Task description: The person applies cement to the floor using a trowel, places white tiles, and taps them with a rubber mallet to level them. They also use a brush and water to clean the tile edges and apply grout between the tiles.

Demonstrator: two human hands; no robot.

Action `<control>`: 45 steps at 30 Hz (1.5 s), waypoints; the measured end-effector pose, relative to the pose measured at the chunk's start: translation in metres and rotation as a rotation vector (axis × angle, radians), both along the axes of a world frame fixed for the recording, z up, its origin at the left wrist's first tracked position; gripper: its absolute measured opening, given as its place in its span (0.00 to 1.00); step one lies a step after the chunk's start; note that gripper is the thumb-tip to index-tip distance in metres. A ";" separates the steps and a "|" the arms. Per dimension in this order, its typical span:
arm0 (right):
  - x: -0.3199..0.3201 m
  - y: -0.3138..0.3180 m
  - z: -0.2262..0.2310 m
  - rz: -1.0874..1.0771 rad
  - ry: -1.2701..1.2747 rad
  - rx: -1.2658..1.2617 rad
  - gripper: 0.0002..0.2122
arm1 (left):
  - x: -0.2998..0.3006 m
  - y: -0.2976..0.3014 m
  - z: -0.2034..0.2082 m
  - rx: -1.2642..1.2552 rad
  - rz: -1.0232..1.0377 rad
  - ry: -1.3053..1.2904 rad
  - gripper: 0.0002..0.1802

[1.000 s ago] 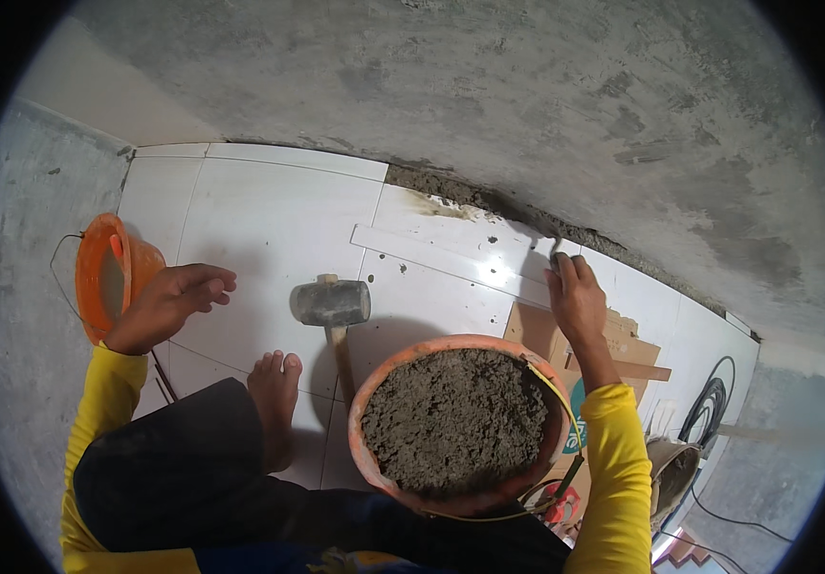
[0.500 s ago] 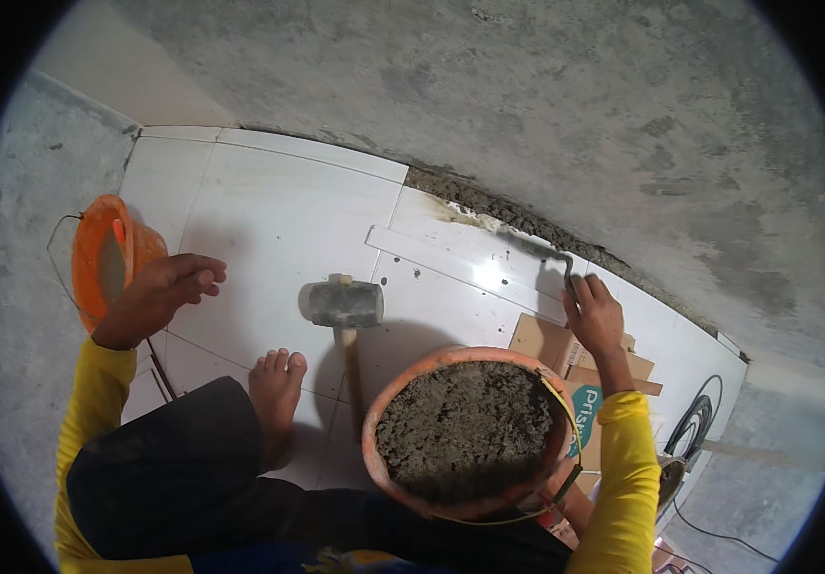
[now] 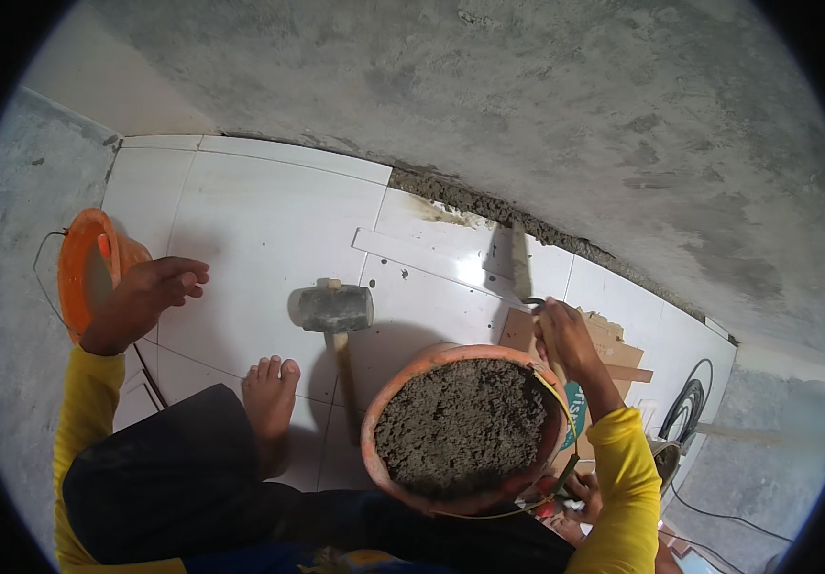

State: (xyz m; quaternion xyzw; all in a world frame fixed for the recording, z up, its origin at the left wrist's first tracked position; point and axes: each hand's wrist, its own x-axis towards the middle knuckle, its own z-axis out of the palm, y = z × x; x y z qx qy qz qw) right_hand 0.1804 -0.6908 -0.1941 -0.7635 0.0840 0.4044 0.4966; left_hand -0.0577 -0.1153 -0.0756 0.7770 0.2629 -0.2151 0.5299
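My right hand (image 3: 570, 340) is closed around the handle of a trowel (image 3: 520, 263). Its narrow blade points away from me, with the tip close to the strip of wet mortar (image 3: 489, 203) at the wall's foot. Just below that hand stands an orange bucket of mortar (image 3: 460, 430), filled almost to the rim, with a yellow handle. My left hand (image 3: 152, 298) hangs with fingers loosely stretched and nothing in it. It partly covers a second orange bucket (image 3: 73, 273) holding greyish liquid. On the tiles between my hands lies a rubber mallet (image 3: 336, 309) with a wooden handle.
White tiles (image 3: 259, 220) cover the floor up to the grey plastered wall (image 3: 527, 96). A narrow white tile strip (image 3: 417, 258) lies across them. Cardboard (image 3: 613, 335) is on the right, with coiled black cable (image 3: 685, 411) beyond. My bare foot (image 3: 271, 392) rests near the mallet.
My right hand has drawn back toward me and slightly left. The trowel blade has swung from lying along the mortar to pointing at it. The view has shifted slightly.
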 end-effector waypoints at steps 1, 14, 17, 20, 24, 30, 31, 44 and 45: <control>0.003 0.018 -0.003 0.056 -0.011 0.000 0.21 | 0.000 0.000 0.002 0.006 -0.001 0.000 0.24; 0.010 0.082 0.033 0.147 -0.059 -0.119 0.23 | -0.018 0.012 0.007 -0.004 0.046 -0.025 0.24; 0.008 0.057 0.020 0.004 -0.011 -0.136 0.23 | -0.021 0.015 0.008 -0.014 0.060 -0.028 0.24; 0.011 0.075 0.013 0.044 -0.008 -0.076 0.22 | -0.023 0.018 0.008 -0.022 0.079 -0.032 0.24; 0.017 0.129 0.010 0.180 0.018 -0.025 0.23 | -0.020 0.019 0.003 0.000 0.057 -0.024 0.23; 0.023 0.171 0.032 0.586 -0.149 -0.208 0.21 | -0.025 0.022 0.003 0.023 0.043 -0.011 0.23; 0.028 0.157 0.024 0.655 -0.399 -0.263 0.19 | -0.026 0.023 0.001 0.022 0.040 -0.011 0.23; 0.076 0.114 -0.014 0.878 -1.282 -0.580 0.13 | -0.021 0.020 0.003 0.040 0.042 -0.009 0.22; 0.079 0.121 -0.012 0.846 -1.329 -0.599 0.13 | -0.022 0.020 0.003 0.040 0.044 -0.010 0.22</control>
